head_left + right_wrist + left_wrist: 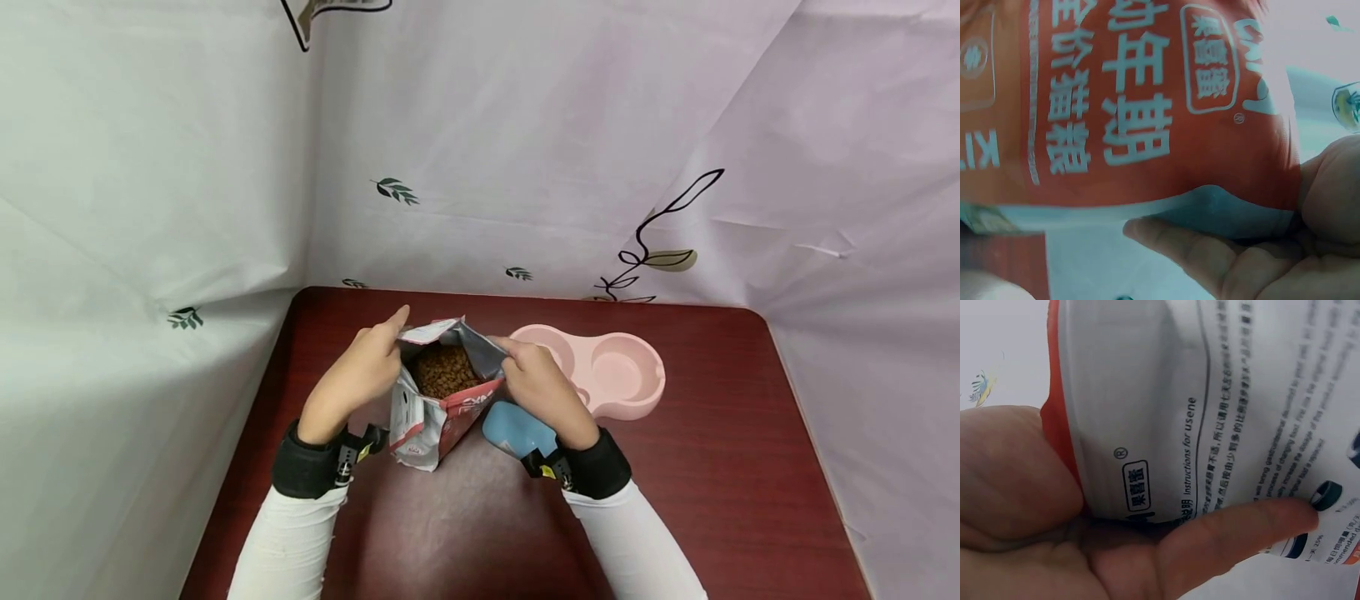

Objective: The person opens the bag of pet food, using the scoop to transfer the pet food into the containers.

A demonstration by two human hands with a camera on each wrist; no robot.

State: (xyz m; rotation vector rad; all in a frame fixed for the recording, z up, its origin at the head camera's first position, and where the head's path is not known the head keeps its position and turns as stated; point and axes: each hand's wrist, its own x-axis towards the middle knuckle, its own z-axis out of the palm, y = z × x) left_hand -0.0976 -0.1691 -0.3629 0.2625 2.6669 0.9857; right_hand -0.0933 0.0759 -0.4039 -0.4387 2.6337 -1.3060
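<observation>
An opened bag of cat food (468,410), red and silver-white with Chinese print, stands with its mouth spread wide. Brown kibble (444,372) shows inside it. My left hand (360,367) grips the left edge of the mouth; in the left wrist view its thumb and fingers (1241,540) lie on either side of the white printed panel. On the opposite edge, my right hand (543,383) pinches the bag by the rim, and the right wrist view shows its fingers (1179,250) beneath the red panel (1141,175).
Behind the right hand sits a pink double bowl (583,354), partly covered by it. A light blue rounded object (513,427) lies under the right wrist, beside the bag. The dark red table (720,442) is bordered by white patterned cloth (480,150) at the back and sides.
</observation>
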